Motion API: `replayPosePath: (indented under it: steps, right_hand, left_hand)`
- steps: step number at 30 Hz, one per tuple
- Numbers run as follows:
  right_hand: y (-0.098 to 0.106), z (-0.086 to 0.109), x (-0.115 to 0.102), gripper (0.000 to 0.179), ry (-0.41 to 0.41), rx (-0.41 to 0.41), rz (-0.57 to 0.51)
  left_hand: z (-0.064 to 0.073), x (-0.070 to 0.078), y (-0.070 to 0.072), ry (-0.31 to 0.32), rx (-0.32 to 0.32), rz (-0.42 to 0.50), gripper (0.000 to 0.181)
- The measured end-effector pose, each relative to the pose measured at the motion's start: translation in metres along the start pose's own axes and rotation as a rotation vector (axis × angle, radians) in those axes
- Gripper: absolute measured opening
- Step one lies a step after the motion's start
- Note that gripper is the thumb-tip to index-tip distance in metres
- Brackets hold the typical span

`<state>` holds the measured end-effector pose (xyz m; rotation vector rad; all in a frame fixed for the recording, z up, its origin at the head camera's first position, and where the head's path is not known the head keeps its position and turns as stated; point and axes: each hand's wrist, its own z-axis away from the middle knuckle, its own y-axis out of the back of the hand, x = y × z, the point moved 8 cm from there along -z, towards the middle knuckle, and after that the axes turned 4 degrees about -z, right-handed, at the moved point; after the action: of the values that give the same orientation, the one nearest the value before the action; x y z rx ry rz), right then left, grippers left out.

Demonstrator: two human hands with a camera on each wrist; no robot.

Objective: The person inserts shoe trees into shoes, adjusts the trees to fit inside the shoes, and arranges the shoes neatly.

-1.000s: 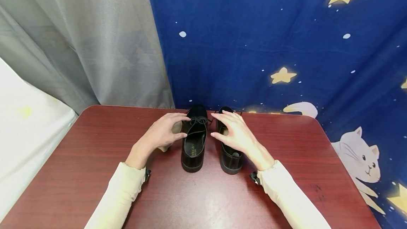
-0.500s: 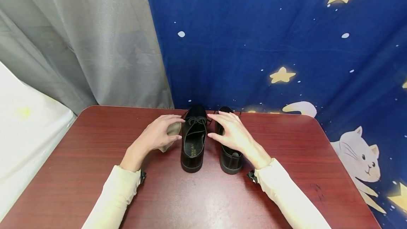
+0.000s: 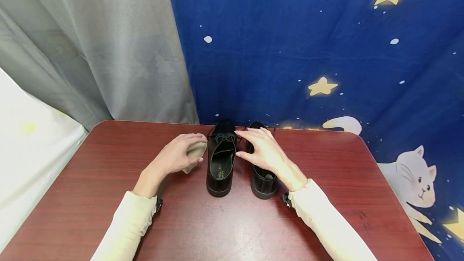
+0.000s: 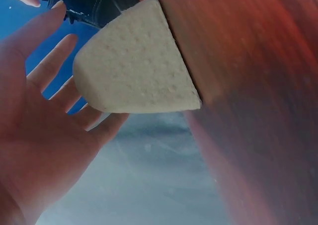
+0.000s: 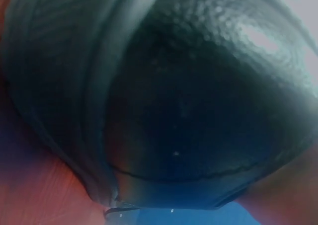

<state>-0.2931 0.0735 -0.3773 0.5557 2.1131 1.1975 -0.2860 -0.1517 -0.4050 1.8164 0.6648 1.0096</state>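
Two black lace-up shoes stand side by side near the far table edge, heels toward me: the left shoe (image 3: 219,182) and the right shoe (image 3: 263,188). Beside the left shoe stands a beige, rounded pad (image 3: 196,150) with a pitted surface and a straight lower edge, also seen in the left wrist view (image 4: 134,61). My left hand (image 3: 172,157) arches around it, fingers loosely bent; contact cannot be made out. My right hand (image 3: 266,152) hovers over the right shoe with thumb and fingers apart, holding nothing. The dark heel (image 5: 184,111) fills the right wrist view.
The reddish-brown table (image 3: 232,233) has rounded far corners. Behind it hang a grey curtain (image 3: 145,59) and a blue curtain (image 3: 253,59) with stars and a cat. A white cloth (image 3: 32,152) is at the left.
My left hand has drawn leftward from the left shoe, settling around the pad. My right hand has shifted slightly left. Both shoes and the pad stay in place.
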Motion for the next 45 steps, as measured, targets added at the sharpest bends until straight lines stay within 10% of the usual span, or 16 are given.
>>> replayPosePath:
  steps: [45]
  right_hand:
    - [-0.010,-0.007,-0.004,0.054,0.022,-0.029,0.124]
  left_hand:
    - [0.015,-0.014,-0.008,0.063,-0.112,0.003,0.060]
